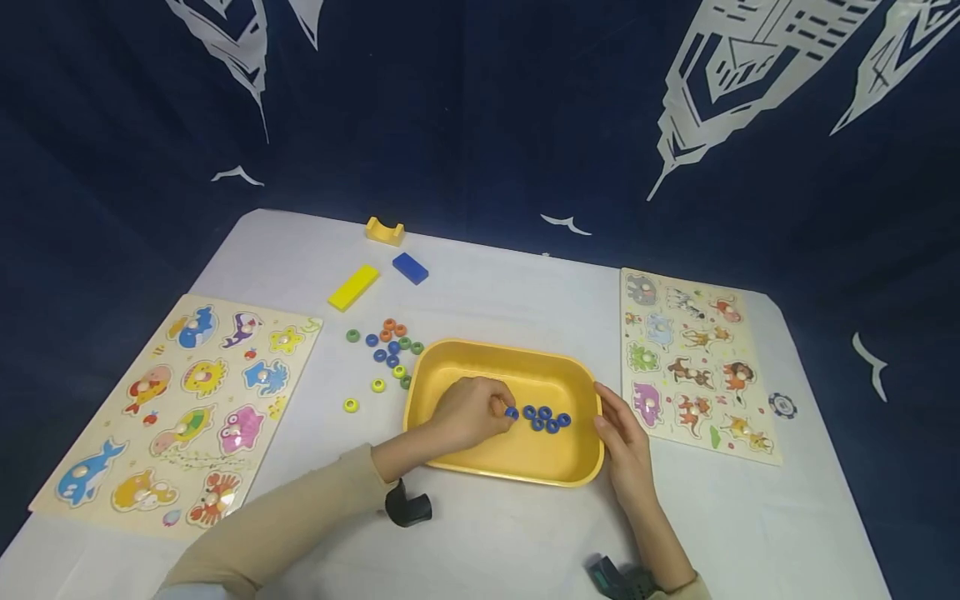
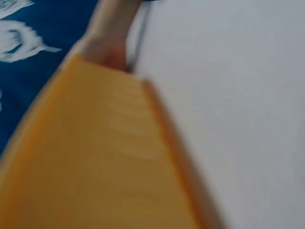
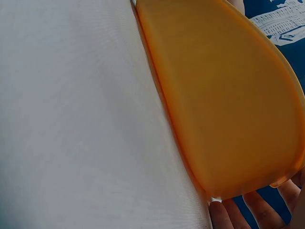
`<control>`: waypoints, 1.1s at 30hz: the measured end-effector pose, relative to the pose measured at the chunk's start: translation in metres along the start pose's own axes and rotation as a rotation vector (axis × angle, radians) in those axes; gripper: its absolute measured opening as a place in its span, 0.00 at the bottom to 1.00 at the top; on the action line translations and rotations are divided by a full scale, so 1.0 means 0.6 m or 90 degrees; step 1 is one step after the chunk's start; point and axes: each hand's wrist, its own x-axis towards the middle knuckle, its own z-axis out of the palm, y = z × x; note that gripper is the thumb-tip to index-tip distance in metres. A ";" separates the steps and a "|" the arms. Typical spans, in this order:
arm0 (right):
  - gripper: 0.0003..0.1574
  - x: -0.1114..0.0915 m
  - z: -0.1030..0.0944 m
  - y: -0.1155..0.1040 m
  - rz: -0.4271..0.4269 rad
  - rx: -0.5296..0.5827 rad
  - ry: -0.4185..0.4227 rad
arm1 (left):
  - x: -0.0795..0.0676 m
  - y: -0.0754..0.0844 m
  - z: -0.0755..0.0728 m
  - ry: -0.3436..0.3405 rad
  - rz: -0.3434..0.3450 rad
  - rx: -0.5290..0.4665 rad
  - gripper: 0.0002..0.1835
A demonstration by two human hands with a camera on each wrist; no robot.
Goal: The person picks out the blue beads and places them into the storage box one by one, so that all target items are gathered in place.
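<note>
My left hand point(image 1: 474, 410) reaches over the yellow tray point(image 1: 480, 354) and pinches a small blue bead point(image 1: 512, 413) between thumb and fingertips. To its right, several blue beads point(image 1: 552, 426) lie together on the tray floor. At the tray's right end my right hand point(image 1: 627, 446) holds the rim, thumb at the edge. In the right wrist view its fingers point(image 3: 262, 210) show along the outside of the end wall. The left wrist view is blurred; the tray point(image 2: 109, 143) fills much of it, with the right hand point(image 2: 102, 50) at the far end.
Loose green, orange, blue and yellow-green beads point(image 1: 393, 347) lie left of the tray. Behind them are a yellow block point(image 1: 354, 288), a blue block point(image 1: 410, 268) and a notched yellow block point(image 1: 385, 232). Animal puzzle boards flank the tray, sea animals point(image 1: 292, 350) left, land animals point(image 1: 701, 367) right.
</note>
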 end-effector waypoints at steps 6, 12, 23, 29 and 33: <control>0.25 0.001 0.000 -0.001 0.004 0.004 -0.001 | 0.022 0.012 0.035 -0.046 -0.022 0.156 0.09; 0.25 -0.001 0.001 -0.001 0.012 -0.004 0.006 | 0.024 0.025 0.047 -0.035 0.005 0.190 0.12; 0.25 -0.002 0.001 -0.003 0.000 -0.009 0.009 | -0.032 -0.033 -0.077 0.452 0.136 0.042 0.03; 0.24 -0.002 0.003 -0.002 0.002 -0.017 0.018 | -0.038 -0.159 -0.136 0.538 -0.050 0.041 0.10; 0.24 -0.002 0.004 -0.003 0.002 -0.016 0.014 | -0.037 -0.206 -0.137 0.480 -0.118 0.047 0.17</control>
